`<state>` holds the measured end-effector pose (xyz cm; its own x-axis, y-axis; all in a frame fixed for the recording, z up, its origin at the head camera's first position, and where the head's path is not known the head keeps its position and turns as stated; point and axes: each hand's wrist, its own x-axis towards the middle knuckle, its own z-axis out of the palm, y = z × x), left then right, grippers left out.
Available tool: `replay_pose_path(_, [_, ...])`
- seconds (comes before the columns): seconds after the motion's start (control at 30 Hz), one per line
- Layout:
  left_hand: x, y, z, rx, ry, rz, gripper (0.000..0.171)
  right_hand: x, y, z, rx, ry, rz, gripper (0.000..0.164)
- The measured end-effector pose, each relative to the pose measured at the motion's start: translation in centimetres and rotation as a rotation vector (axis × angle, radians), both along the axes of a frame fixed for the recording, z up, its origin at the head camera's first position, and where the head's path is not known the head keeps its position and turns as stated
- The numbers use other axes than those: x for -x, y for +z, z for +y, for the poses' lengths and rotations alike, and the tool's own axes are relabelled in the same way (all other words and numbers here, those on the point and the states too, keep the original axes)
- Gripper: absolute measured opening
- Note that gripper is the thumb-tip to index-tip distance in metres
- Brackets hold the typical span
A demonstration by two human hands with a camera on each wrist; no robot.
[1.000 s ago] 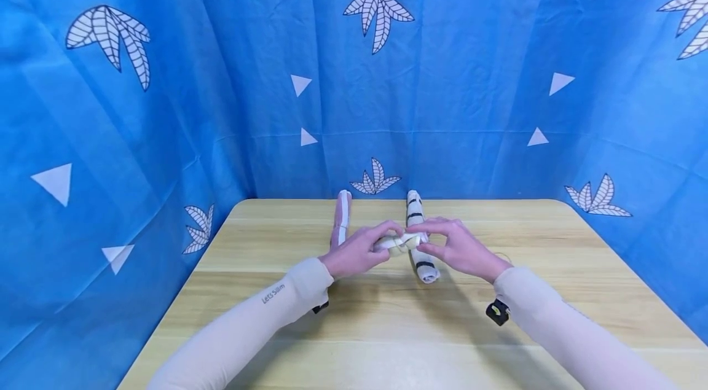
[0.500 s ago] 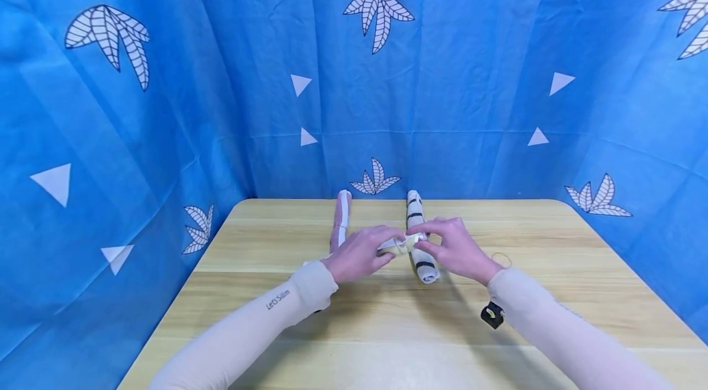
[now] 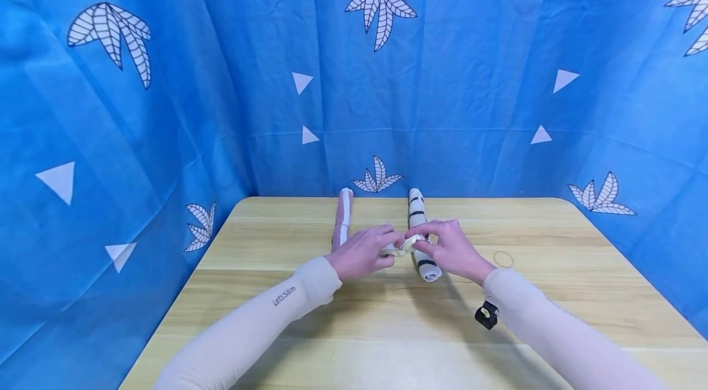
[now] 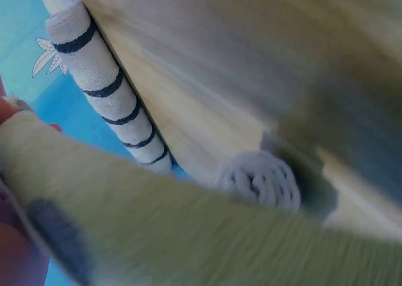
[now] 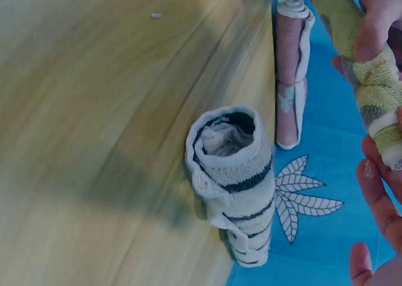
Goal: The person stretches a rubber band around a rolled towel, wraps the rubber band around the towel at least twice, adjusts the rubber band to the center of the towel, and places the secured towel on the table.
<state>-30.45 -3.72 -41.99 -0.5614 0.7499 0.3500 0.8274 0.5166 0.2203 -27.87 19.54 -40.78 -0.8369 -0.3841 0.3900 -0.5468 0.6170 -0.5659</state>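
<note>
We've got both hands on one yellow-green towel roll, up above the table
The left hand has its fingers curled round it and the right hand pinches one end between thumb and fingers, so we'd call both grips clamped on. From the head view we see that end overlapping the black-striped towel roll, which lies on the table pointing toward the blue curtain. There's also a pink towel roll with a white edge lying off to the left, its near end out of sight behind the left hand. Over past the right hand we can spot a thin yellowish loop lying flat on the table.
</note>
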Motion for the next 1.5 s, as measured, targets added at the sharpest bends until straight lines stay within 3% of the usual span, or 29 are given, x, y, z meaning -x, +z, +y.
replay_pose_path(0.13, [0.1,-0.2,0.0,-0.013,-0.017,-0.01,0.02,-0.1,0.1,0.4,0.08,-0.011,-0.152,0.02])
replay_pose_path(0.23, [0.0,-0.1,0.0,-0.034,0.0,-0.037,0.017,-0.2,0.2,0.7,0.13,-0.027,-0.214,0.022])
replay_pose_path(0.37, [-0.4,0.0,0.0,-0.065,0.042,-0.054,0.032,-0.1,0.4,0.6,0.136,-0.03,-0.205,0.026])
replay_pose_path(0.5, [-0.7,0.0,-0.2,-0.06,0.04,0.021,0.052,-0.2,0.6,0.4,0.127,-0.035,-0.21,0.026])
replay_pose_path(0.63, [-0.8,0.2,-0.6,-0.059,-0.008,0.086,0.047,-0.3,0.6,0.1,0.128,-0.045,-0.243,0.024])
replay_pose_path(0.8, [-0.7,0.5,-0.8,-0.027,-0.042,0.115,0.037,-0.4,0.5,-0.3,0.139,-0.056,-0.27,0.02])
replay_pose_path(0.93, [-0.4,0.4,-0.6,-0.015,-0.046,0.069,0.028,-0.3,0.4,-0.5,0.155,-0.062,-0.307,0.02])
replay_pose_path(1.17, [-0.2,0.1,-0.4,-0.098,0.028,-0.207,0.023,0.0,0.5,-0.1,0.225,-0.058,-0.366,0.024])
replay_pose_path(1.23, [-0.1,0.0,-0.4,-0.141,0.035,-0.245,0.025,0.0,0.7,0.1,0.229,-0.05,-0.383,0.026])
replay_pose_path(1.37, [-0.2,-0.3,-0.3,-0.181,0.032,-0.25,0.032,0.1,0.9,0.2,0.221,-0.05,-0.393,0.027])
replay_pose_path(1.5, [-0.4,-0.5,-0.1,-0.155,0.008,-0.15,0.042,0.1,0.9,0.2,0.209,-0.058,-0.397,0.025])
